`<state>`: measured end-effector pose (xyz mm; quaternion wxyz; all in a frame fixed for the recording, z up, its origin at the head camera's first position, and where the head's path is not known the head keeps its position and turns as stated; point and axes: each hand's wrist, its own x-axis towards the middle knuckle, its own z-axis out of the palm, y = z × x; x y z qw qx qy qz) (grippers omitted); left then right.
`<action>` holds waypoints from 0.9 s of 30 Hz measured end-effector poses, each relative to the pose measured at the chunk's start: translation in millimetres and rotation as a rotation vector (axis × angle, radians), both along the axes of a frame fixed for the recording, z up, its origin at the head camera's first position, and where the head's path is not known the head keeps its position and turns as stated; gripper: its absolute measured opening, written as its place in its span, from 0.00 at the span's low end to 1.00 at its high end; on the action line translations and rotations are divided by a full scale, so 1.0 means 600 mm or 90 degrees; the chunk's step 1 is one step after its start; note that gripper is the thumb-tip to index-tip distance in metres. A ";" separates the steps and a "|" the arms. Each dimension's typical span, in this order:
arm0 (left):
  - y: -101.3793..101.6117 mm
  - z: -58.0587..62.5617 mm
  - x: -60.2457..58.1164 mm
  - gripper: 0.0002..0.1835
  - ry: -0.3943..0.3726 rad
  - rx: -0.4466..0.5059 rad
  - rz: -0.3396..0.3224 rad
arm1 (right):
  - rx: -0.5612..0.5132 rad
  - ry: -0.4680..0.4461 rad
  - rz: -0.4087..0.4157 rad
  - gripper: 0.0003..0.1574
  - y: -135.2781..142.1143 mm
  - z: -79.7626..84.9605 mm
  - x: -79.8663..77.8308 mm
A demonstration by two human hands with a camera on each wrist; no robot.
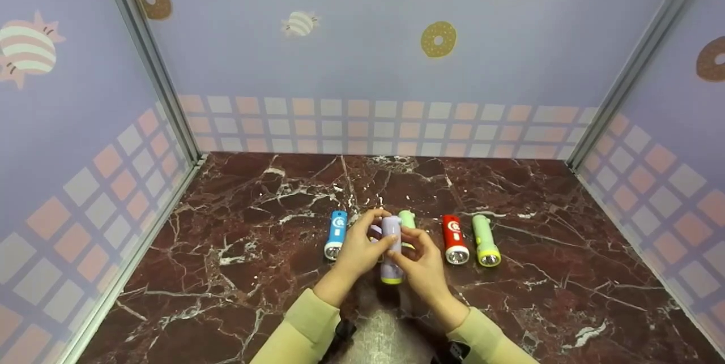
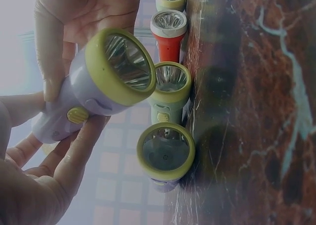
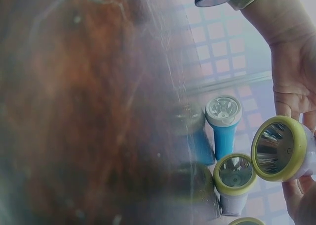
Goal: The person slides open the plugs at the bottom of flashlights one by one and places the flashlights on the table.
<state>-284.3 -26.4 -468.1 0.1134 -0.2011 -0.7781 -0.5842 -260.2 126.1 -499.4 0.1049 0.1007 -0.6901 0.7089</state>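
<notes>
Both hands hold a pale purple flashlight (image 1: 391, 265) with a yellow-green rim, raised off the table, its lens end toward the person. My left hand (image 1: 358, 249) grips the body, thumb on the near face and fingers behind. From the other side my right hand (image 1: 425, 266) holds it with thumb and fingers. In the left wrist view, a yellow switch (image 2: 77, 115) shows on the body, near the left fingers. Behind the hands stands a second purple flashlight (image 3: 233, 202), mostly hidden in the head view, and beside it a green flashlight (image 1: 406, 218).
To the left lies a blue flashlight (image 1: 336, 232). Right of the hands are a red flashlight (image 1: 454, 236) and another green flashlight (image 1: 485, 238). All form a row on the dark red marbled table (image 1: 255, 273). Patterned walls (image 1: 362, 69) enclose the back and sides.
</notes>
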 end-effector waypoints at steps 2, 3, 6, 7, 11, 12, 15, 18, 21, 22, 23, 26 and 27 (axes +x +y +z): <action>0.000 0.000 0.000 0.22 -0.001 -0.002 0.000 | -0.003 -0.004 0.002 0.31 0.000 0.000 0.000; 0.000 0.000 0.000 0.22 -0.001 -0.003 0.000 | -0.002 -0.004 0.004 0.31 0.001 0.000 0.000; 0.001 0.001 0.000 0.23 0.000 -0.006 0.001 | -0.001 -0.006 0.008 0.32 0.001 -0.001 -0.001; 0.001 0.001 0.000 0.22 0.001 -0.006 0.001 | -0.001 -0.006 0.009 0.32 0.001 -0.001 -0.001; 0.001 0.001 0.000 0.22 0.005 -0.014 0.009 | 0.001 -0.001 0.007 0.32 0.001 -0.001 -0.002; 0.001 0.001 -0.001 0.21 0.007 -0.015 0.010 | 0.003 0.000 0.006 0.32 0.001 -0.001 -0.002; 0.002 0.000 -0.001 0.21 0.011 -0.019 0.013 | 0.002 -0.002 0.007 0.32 0.001 -0.002 -0.002; 0.002 0.001 -0.001 0.21 0.015 -0.018 0.012 | 0.002 -0.005 0.008 0.32 0.001 -0.001 -0.002; 0.002 0.001 0.000 0.21 0.020 -0.020 0.011 | 0.004 -0.004 0.007 0.32 0.000 0.000 -0.001; 0.002 0.001 0.000 0.21 0.022 -0.020 0.010 | 0.005 -0.003 0.006 0.32 0.001 0.000 -0.001; 0.002 0.001 0.000 0.21 0.023 -0.021 0.010 | 0.006 -0.003 0.005 0.32 0.001 0.000 -0.001; 0.002 0.001 0.000 0.21 0.024 -0.025 0.010 | 0.009 0.001 0.003 0.32 0.001 -0.001 -0.001; 0.002 0.001 0.000 0.21 0.024 -0.026 0.011 | 0.008 0.003 0.003 0.32 0.001 -0.001 -0.001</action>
